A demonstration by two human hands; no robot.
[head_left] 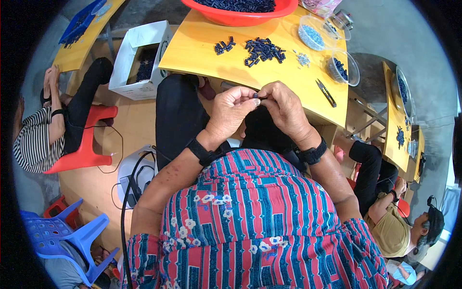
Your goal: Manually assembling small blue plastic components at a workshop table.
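Just off the table's near edge, my two hands meet over my lap. My left hand pinches a small dark piece between thumb and fingertips. My right hand is closed at the same spot, its fingertips against that piece; whether it grips a separate part is hidden. On the yellow table ahead lie a loose pile of small dark blue pieces and a smaller group of dark pieces. Right of them is a scatter of tiny pale parts.
A red basin of dark pieces stands at the far edge. Clear tubs hold light blue bits and dark pieces. Black tweezers lie at right. A white box sits left; people sit on both sides.
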